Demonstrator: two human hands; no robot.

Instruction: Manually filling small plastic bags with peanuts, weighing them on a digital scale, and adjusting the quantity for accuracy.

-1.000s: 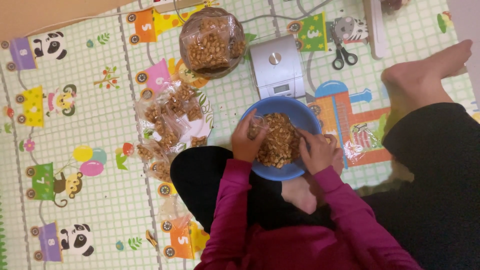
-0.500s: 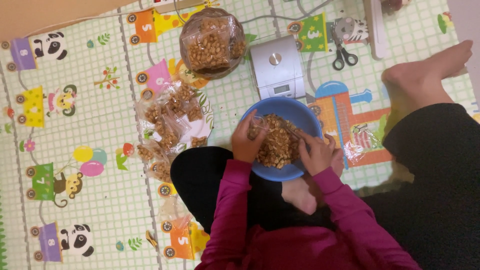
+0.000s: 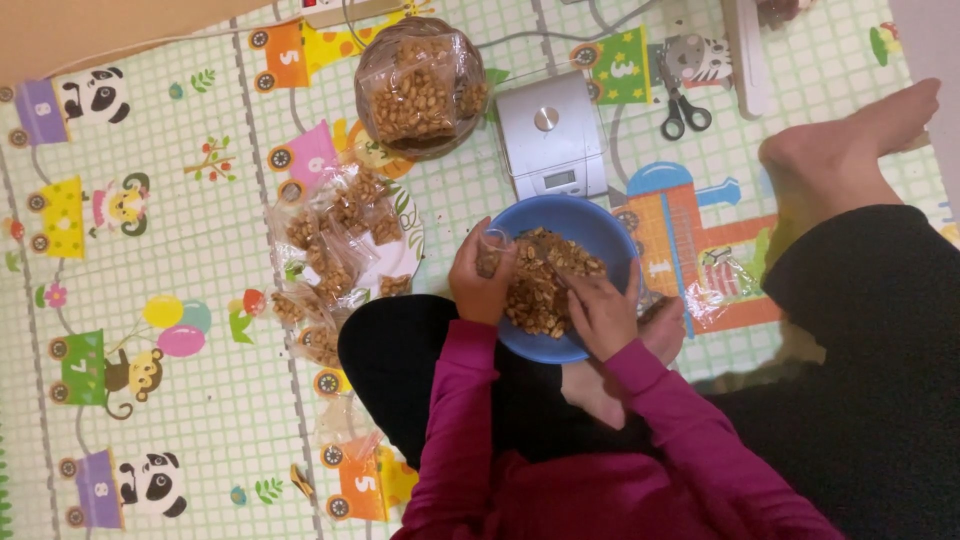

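Peanuts (image 3: 540, 285) filled the blue bowl (image 3: 600, 225), heaped toward its near side, and much of that near rim was hidden behind both hands and magenta sleeves. The left hand (image 3: 480, 280) was closed around a small clear bag (image 3: 492, 250) at the bowl's left edge; the bag's mouth was hard to make out, and it seemed to hold a few nuts already. The right hand (image 3: 600, 310) lay on the heap with its fingers curled down into the peanuts, so whether it gripped any could not be told. The bowl rested in the person's lap, over crossed legs in dark trousers, with a bare foot partly covered beneath it. Beyond the bowl sat a small silver kitchen scale (image 3: 548, 132), and behind that a round bowl of packed peanut bags (image 3: 420, 88) under clear wrap. To the left a patterned plate (image 3: 405, 245) was nearly buried under filled little bags (image 3: 335, 240) that spilled onto the play mat (image 3: 150, 250). Scissors (image 3: 685, 105) lay near the top edge, where a white object was cut off.
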